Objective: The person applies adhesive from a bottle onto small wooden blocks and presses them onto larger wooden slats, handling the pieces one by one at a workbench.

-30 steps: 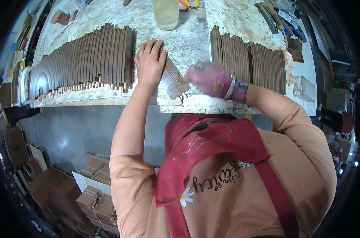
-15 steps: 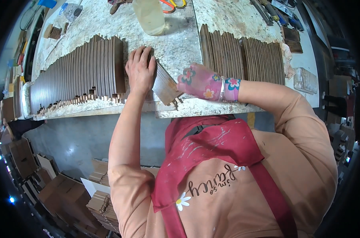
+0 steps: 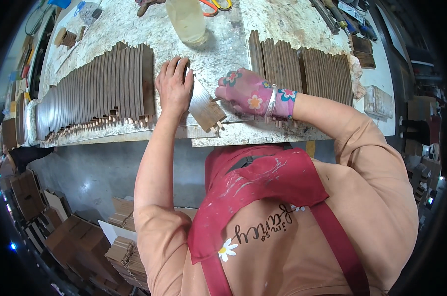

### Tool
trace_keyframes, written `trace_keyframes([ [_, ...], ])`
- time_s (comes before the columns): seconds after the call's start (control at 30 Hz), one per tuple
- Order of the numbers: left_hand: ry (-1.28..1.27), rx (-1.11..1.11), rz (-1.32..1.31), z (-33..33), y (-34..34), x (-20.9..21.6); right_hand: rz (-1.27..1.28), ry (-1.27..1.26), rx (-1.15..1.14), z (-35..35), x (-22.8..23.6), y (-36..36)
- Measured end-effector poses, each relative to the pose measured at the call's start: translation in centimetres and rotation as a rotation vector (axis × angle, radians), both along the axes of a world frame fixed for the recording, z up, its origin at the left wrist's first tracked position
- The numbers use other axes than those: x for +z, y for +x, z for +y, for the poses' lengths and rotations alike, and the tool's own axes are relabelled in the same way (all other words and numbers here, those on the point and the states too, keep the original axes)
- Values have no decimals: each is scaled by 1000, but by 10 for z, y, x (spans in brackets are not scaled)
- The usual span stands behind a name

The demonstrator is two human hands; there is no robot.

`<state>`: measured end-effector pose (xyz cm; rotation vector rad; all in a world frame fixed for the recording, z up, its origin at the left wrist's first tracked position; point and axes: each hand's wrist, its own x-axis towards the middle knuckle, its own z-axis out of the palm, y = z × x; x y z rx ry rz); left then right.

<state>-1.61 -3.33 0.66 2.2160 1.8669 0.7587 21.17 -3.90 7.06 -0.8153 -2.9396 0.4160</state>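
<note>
A narrow brown wooden board point(image 3: 204, 107) with small dowels at its near end lies slanted on the worktable point(image 3: 223, 54). My left hand point(image 3: 174, 88) is bare and holds the board along its left side, the thumb at its edge and the other fingers pointing away from me. Over the board's right edge is my right hand point(image 3: 248, 93), in a pink flowered glove, its fingers closed. A thin brown tip shows at these fingers; what it belongs to is hidden in the fist.
A long row of upright boards point(image 3: 100, 86) with dowels stands left. Another stack point(image 3: 322, 74) is behind my right forearm. A jar of cloudy liquid point(image 3: 186, 22) stands at the far side, near orange-handled scissors point(image 3: 208, 9). A whitish block point(image 3: 378, 101) lies far right.
My right hand has shifted slightly away from me and to the left, uncovering more of the board's near end. The left hand stays in place.
</note>
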Motion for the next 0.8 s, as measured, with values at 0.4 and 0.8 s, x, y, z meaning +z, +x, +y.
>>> trace_keyframes([
  [0.4, 0, -146, -4, 3, 0, 5, 85, -268, -66, 9, -1, 7],
  [0.8, -82, -147, 189, 2, 14, 26, -80, -82, 261, 23, -14, 0],
])
